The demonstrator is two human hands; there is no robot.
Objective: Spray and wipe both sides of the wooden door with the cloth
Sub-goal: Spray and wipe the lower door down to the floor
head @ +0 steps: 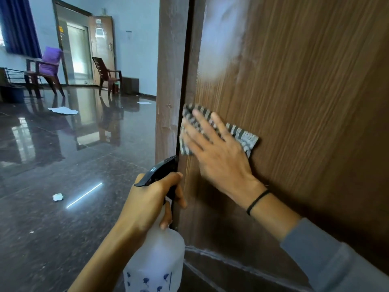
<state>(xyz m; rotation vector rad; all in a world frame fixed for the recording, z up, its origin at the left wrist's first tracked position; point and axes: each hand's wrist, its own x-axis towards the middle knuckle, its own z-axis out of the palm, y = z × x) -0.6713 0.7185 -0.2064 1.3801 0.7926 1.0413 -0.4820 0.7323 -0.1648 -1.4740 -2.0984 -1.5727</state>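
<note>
One striped cloth (244, 137) under right hand (217, 158) — grained door (305, 91) | left hand (147, 200) grips bottle (156, 255)

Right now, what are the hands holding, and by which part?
Left hand grips the spray bottle at its neck, below the sprayer head. Right hand presses the cloth against the door.

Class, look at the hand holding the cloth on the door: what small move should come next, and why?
Probably slide the right hand and the striped cloth upward along the wooden door. The cloth lies flat under the open hand near the door's edge, and a pale hazy patch shows above it. The left hand grips the spray bottle below.
</note>
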